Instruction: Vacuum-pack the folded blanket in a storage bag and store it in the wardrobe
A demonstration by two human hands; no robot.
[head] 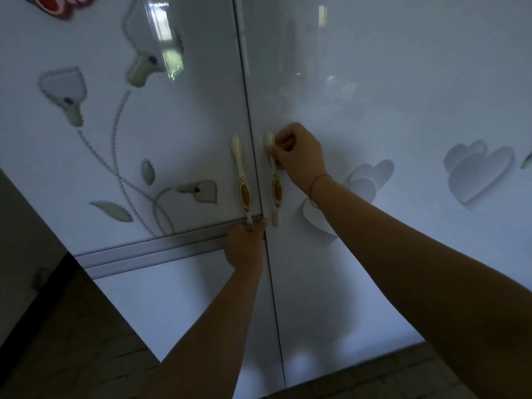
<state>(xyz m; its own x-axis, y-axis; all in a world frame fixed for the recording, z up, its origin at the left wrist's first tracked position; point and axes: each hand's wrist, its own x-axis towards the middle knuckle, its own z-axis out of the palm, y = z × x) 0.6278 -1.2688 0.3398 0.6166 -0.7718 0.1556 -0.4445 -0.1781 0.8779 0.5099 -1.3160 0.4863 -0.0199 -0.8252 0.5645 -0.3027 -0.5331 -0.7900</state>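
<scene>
Ready to pull open the shut wardrobe (388, 90).
Right hand (298, 156) curls round the top of the right handle (277, 191). Left hand (244, 246) seems to grip the foot of the left handle (243, 180), both beside the centre seam. Pull evenly outward. The blanket is out of view.

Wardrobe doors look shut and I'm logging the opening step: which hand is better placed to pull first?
Probably the right hand: its fingers curl round the upper part of the right handle, a fuller grip. The left hand holds only the bottom tip of the left handle.
</scene>
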